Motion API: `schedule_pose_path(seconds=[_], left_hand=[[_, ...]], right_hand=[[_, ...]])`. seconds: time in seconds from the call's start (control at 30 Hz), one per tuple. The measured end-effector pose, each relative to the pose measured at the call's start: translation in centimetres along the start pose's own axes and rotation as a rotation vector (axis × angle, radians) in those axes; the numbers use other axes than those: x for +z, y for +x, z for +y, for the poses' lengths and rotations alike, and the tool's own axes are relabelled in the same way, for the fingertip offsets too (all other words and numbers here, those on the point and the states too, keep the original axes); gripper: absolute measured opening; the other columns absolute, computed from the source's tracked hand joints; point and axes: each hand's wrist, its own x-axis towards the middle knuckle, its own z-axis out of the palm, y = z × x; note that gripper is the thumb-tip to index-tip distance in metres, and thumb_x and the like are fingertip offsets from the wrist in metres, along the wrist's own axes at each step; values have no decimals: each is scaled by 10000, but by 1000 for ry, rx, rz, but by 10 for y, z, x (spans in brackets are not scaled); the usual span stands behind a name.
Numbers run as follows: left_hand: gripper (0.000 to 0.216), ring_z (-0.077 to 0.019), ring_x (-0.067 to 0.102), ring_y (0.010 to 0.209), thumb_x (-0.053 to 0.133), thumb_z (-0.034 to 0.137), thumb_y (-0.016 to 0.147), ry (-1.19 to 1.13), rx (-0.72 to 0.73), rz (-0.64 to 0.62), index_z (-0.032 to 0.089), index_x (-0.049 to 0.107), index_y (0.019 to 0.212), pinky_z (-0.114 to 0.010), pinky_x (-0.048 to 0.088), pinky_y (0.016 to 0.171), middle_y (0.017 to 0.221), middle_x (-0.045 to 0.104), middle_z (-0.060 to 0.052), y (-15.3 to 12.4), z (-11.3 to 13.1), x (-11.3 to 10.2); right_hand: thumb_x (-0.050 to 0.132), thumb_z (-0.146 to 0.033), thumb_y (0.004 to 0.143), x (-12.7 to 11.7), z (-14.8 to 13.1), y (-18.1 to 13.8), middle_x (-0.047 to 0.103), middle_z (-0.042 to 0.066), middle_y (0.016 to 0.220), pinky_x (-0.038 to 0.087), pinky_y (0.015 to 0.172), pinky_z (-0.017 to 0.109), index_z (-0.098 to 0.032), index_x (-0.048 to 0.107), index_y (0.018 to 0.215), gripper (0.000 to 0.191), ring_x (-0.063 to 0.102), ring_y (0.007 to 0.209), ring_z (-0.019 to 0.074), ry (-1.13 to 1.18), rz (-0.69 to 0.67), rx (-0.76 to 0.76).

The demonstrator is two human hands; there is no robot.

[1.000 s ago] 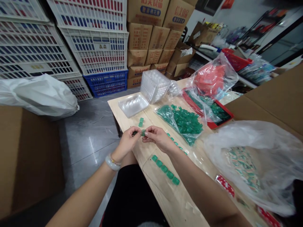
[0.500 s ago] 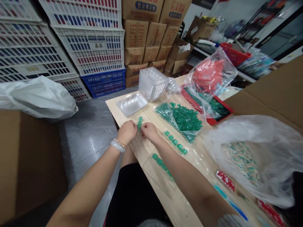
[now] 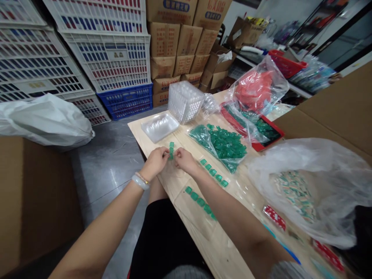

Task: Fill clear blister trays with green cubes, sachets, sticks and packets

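Several small translucent green squares (image 3: 171, 145) form a short row near the left edge of the wooden table (image 3: 154, 147). At the left of this row, the thumb and fingers of my left hand (image 3: 157, 159) pinch the side of a green square. On the other side, my right hand (image 3: 186, 161) has its fingertips pressed together close to the same row; what they hold is too small to make out. Under my right forearm lies a row of green squares (image 3: 200, 202) on clear film, partly covered by the arm. Another row of green squares (image 3: 213, 172) lies to the right of it.
A clear bag of loose green squares (image 3: 228, 143) lies beyond my hands. Behind it are a clear plastic tray (image 3: 159, 127), a stack of clear trays (image 3: 186, 102) and a red bin (image 3: 269, 145). A large plastic bag (image 3: 328, 166) sits at right; crates (image 3: 122, 73) stand beyond.
My right fingertips have drawn slightly away from the green row, leaving a small gap. My left hand still pinches at its side. The whole view has shifted a little.
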Motion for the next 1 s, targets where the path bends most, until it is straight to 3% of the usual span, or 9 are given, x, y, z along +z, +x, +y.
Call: schedule_pose_path(seconds=[0.1, 0.2, 0.4, 0.5, 0.57, 0.67, 0.73, 0.8, 1.0], left_hand=[[203, -185, 554, 794, 480, 153, 698, -52, 95, 32, 158, 593, 866, -286, 419, 750, 842, 604, -69, -1, -3, 3], [210, -188, 551, 789, 472, 130, 684, -72, 92, 37, 155, 583, 861, -292, 421, 742, 823, 599, -66, 1, -6, 6], [266, -182, 532, 831, 443, 77, 666, -9, 183, -42, 170, 589, 869, -297, 410, 787, 841, 584, -54, 5, -4, 5], [310, -178, 523, 825, 441, 59, 656, -25, 219, -70, 179, 599, 895, -307, 407, 791, 826, 570, -49, 5, -5, 2], [295, -184, 524, 828, 481, 76, 641, -108, 163, -52, 162, 612, 890, -319, 403, 801, 841, 572, -61, 2, -5, -2], [296, -181, 543, 805, 531, 148, 644, -454, -61, -40, 129, 608, 928, -325, 425, 760, 883, 592, -80, -9, 0, -12], [310, -158, 563, 765, 520, 159, 664, -816, -216, -139, 118, 599, 961, -301, 443, 719, 889, 610, -84, -20, 9, -19], [296, -126, 577, 721, 513, 118, 665, -1112, -315, -246, 105, 603, 947, -266, 448, 705, 869, 626, -82, -31, 20, -23], [287, -86, 580, 612, 551, 50, 641, -1304, -443, -184, 96, 587, 922, -210, 455, 627, 740, 638, -41, -40, 39, -19]], right_hand=[[448, -70, 661, -3, 1, -2, 536, -32, 556, 384, 557, 213, -185, 518, 703, 141, 519, 540, 107, 8, -6, -29], [449, -67, 640, -1, 1, -4, 556, -8, 604, 377, 591, 227, -181, 532, 654, 142, 520, 594, 123, -92, 7, -80], [429, -49, 618, 5, 0, -4, 573, 28, 652, 370, 608, 247, -173, 545, 639, 171, 526, 658, 155, -197, 29, -127], [460, -37, 602, 0, -3, -3, 569, 17, 622, 372, 590, 237, -171, 556, 640, 169, 521, 626, 145, -194, -21, -89], [494, -50, 607, -8, -5, -5, 562, 6, 597, 375, 575, 232, -169, 568, 650, 146, 514, 596, 136, -179, -26, -60], [482, -115, 696, -21, -9, -17, 574, 14, 656, 395, 602, 238, -162, 597, 751, 136, 517, 616, 126, -59, 119, -117], [450, -143, 751, -25, -11, -28, 580, 22, 746, 409, 627, 239, -171, 608, 849, 188, 521, 649, 113, 88, 145, -223], [457, -154, 765, -25, -10, -38, 557, 18, 791, 419, 636, 234, -193, 614, 912, 219, 519, 670, 102, 206, 61, -305], [528, -182, 742, -21, -4, -50, 474, 0, 755, 423, 664, 239, -199, 630, 918, 204, 499, 699, 97, 382, -34, -297]])
